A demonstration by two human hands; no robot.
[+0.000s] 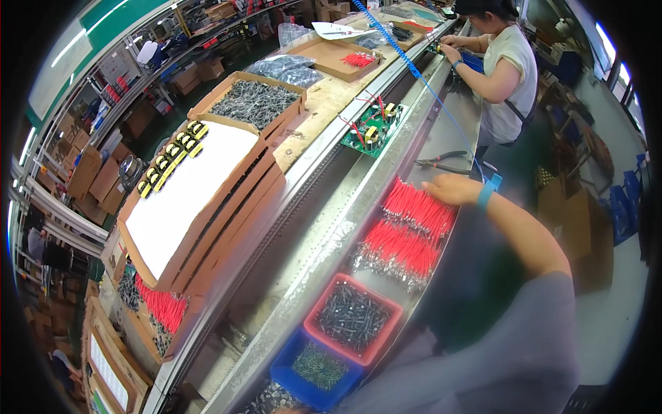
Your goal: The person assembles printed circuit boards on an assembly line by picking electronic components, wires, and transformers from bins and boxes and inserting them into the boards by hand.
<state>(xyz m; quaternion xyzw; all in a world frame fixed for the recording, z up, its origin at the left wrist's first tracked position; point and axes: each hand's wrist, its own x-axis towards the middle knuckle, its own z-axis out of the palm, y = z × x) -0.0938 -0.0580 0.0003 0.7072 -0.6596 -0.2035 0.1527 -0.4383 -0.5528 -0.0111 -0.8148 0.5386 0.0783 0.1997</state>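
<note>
My right hand (452,188), with a blue band (489,191) at its wrist, rests at the far end of a pile of red wires (419,209). Its fingers are bent together on the wire ends; how many they grip is hidden. A second bundle of red wires (400,245) with metal ends lies nearer. Only a sliver of skin, seemingly my left hand (289,410), shows at the lower edge, its fingers hidden. Beside it are a blue bin (284,369) of thin greenish parts and a red bin (394,324) of dark leaded components.
Pliers (441,161) lie beyond the wires. A green circuit board (372,131) sits on the conveyor rail. Stacked cardboard trays (234,200) stand left, yellow-black transformers (169,162) on top. A coiled blue cable (393,41) hangs across. A co-worker (514,76) works further along.
</note>
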